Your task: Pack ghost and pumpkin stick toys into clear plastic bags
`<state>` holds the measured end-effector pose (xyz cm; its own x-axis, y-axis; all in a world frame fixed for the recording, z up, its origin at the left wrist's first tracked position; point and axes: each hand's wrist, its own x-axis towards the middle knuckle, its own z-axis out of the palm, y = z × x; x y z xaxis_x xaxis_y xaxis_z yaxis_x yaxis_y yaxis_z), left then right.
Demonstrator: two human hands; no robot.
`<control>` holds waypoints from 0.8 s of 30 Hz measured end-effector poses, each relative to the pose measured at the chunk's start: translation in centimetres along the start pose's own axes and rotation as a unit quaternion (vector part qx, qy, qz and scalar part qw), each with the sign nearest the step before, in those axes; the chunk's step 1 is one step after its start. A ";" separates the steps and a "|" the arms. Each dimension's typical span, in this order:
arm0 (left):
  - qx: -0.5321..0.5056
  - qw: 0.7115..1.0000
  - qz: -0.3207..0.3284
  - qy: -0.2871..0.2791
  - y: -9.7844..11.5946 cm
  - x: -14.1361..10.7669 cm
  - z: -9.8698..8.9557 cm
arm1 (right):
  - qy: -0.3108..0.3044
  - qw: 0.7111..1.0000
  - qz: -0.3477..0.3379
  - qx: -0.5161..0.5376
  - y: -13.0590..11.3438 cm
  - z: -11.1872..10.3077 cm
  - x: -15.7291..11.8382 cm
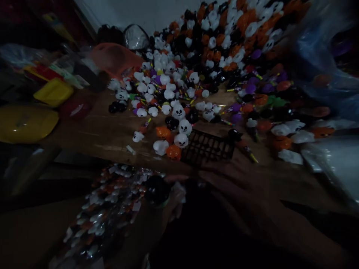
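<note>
In the dim head view, my left hand (165, 203) is low in the middle, below the table edge, closed round a shiny black round toy (157, 189); a crumpled clear wrapper (178, 194) shows beside it. My right hand (227, 179) reaches over the table edge, near a black plastic grid tray (209, 147); its fingers are dark and smeared, so whether it holds anything is unclear. Left of the tray stand white skull-faced toys (184, 127) and orange pumpkin toys (173, 152). A black toy with a striped stick (251, 154) lies just right of the tray.
A large heap of white, orange and black toys (213, 41) covers the back of the wooden table (92, 136). Yellow containers (25, 123) are at the left, plastic bags (333, 157) at the right. Many wrapped toys (103, 209) lie below the table edge.
</note>
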<state>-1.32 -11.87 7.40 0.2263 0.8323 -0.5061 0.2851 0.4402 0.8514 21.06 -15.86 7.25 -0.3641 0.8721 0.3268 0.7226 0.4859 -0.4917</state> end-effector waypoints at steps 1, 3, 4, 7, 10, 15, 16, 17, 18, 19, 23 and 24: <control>-0.008 1.000 -0.004 -0.011 -0.3 -0.3 0.3 | -0.037 0.999 -0.003 0.016 -0.4 0.7 0.2; -0.024 0.999 -0.007 -0.023 -0.7 -0.1 1.0 | -0.056 0.998 0.018 0.013 -0.4 2.0 0.2; -0.031 0.999 -0.006 -0.027 -0.8 0.2 1.4 | -0.045 0.999 0.029 -0.002 -0.2 2.6 0.1; -0.033 0.998 0.015 -0.049 -0.9 1.3 2.3 | -0.018 0.997 0.036 -0.064 0.6 3.4 -0.2; -0.051 0.996 0.048 -0.064 -1.1 1.8 2.5 | -0.035 0.993 0.043 -0.103 1.5 3.2 -0.1; 0.038 0.998 0.025 0.035 -2.4 1.8 1.5 | -0.034 0.991 0.113 -0.070 2.9 3.4 -0.6; 0.068 0.996 0.028 0.057 -2.7 1.9 1.4 | -0.033 0.990 0.130 -0.046 3.0 3.6 -0.8; 0.084 0.993 0.036 0.069 -3.0 2.0 1.5 | -0.036 0.988 0.146 -0.021 3.1 3.8 -1.0; 0.084 0.993 0.047 0.073 -3.1 2.1 1.6 | -0.042 0.987 0.158 0.003 3.1 4.0 -1.1; 0.073 0.993 0.059 0.072 -3.2 2.3 1.9 | -0.050 0.984 0.170 0.024 3.1 4.2 -1.1; 0.030 0.992 0.091 0.088 -2.7 2.7 3.1 | -0.036 0.980 0.184 0.066 3.0 4.2 -1.0; 0.028 0.991 0.089 0.101 -2.6 2.7 3.4 | -0.027 0.979 0.187 0.072 3.0 4.2 -1.0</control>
<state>1.69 -11.88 3.39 0.0889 0.9477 -0.3065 0.3102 0.2660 0.9127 21.13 -15.06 2.05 -0.1236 0.9905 0.0605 0.7229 0.1317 -0.6783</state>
